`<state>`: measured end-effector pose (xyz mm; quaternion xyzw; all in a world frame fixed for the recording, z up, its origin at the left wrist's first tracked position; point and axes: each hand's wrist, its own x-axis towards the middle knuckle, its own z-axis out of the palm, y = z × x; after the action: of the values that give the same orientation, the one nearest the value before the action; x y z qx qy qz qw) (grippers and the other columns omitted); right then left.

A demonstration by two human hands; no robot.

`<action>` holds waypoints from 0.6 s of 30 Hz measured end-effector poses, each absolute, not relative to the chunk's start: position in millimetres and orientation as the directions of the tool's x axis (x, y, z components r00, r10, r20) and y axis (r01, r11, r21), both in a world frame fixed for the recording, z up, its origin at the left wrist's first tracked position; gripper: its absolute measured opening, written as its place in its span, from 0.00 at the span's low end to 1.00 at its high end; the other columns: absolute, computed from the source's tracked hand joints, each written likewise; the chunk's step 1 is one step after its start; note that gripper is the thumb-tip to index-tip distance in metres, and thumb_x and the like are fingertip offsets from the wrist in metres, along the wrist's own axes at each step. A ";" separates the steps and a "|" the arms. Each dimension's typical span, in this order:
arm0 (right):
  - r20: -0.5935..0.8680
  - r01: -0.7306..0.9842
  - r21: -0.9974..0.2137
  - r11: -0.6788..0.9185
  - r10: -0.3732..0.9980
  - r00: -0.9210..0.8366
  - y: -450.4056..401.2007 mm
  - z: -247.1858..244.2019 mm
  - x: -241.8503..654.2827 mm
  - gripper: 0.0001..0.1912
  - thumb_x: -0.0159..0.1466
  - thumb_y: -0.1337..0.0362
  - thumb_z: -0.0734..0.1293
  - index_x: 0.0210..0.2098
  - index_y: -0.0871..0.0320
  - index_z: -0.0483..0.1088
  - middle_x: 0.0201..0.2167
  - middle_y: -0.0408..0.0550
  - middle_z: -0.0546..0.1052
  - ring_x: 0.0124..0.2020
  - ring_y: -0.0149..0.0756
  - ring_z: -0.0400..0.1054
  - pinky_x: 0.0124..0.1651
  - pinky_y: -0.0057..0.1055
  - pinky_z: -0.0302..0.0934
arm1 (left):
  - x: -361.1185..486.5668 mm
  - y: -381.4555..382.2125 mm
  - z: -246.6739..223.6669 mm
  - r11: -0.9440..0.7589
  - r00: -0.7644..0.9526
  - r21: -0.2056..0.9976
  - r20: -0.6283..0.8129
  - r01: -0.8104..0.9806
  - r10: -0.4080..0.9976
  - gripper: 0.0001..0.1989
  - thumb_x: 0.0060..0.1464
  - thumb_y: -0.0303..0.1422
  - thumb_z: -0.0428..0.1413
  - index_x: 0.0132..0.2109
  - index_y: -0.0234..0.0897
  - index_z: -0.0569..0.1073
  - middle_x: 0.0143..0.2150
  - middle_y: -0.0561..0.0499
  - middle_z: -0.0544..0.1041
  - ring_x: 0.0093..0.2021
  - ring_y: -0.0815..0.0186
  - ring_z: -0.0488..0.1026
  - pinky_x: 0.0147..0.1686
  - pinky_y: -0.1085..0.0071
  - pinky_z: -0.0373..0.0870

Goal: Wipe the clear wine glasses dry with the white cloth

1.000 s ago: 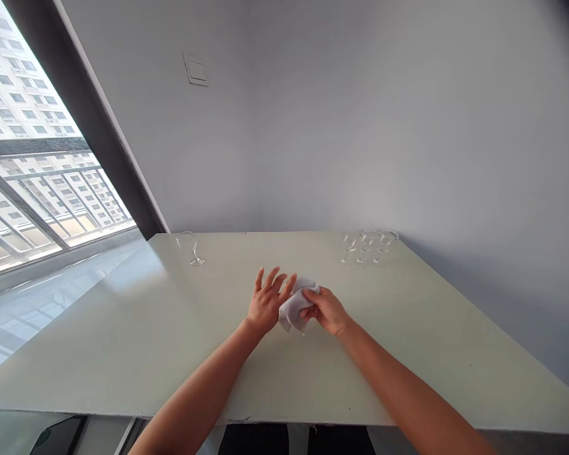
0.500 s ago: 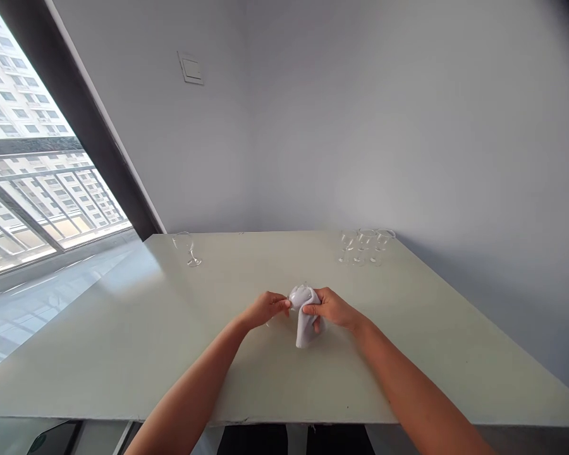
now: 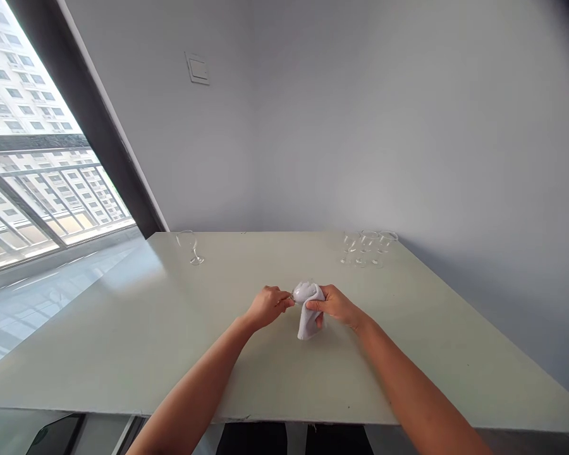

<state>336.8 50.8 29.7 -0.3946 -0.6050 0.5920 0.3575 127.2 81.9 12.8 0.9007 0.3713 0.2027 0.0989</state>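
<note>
Above the near middle of the table, my left hand [image 3: 269, 306] pinches the stem of a clear wine glass [image 3: 305, 291], which lies sideways between my hands. My right hand [image 3: 336, 306] is closed on a white cloth [image 3: 309, 322], wrapped round the bowl and partly stuffed into it. The cloth's loose end hangs down below my right fingers. Most of the glass's rim is hidden by the cloth and that hand, and the foot is hidden by my left hand.
One stemmed glass [image 3: 195, 251] stands at the back left of the pale table [image 3: 123, 354]. Several more glasses [image 3: 368, 243] stand upright at the back right. Grey walls meet behind the table, with a light switch [image 3: 198, 68] on one. A window lies to the left.
The wine glass and cloth have turned and shifted slightly in my hands. My left fingers have rolled a little round the stem. The view has moved slightly.
</note>
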 end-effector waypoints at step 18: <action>-0.047 -0.179 -0.979 -0.102 0.956 -0.289 55.2 16.2 323.5 0.15 0.50 0.55 0.69 0.29 0.62 0.70 0.20 0.42 0.72 0.14 0.25 0.61 0.20 0.25 0.57 | 127.3 76.5 20.9 -0.633 0.515 0.195 0.430 0.749 0.742 0.12 0.55 0.38 0.48 0.45 0.45 0.69 0.31 0.50 0.73 0.36 0.63 0.67 0.46 0.62 0.54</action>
<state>323.5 55.2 16.2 -0.3915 -0.4964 0.6308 0.4498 127.3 76.5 20.9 0.8702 0.4284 0.2431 -0.0076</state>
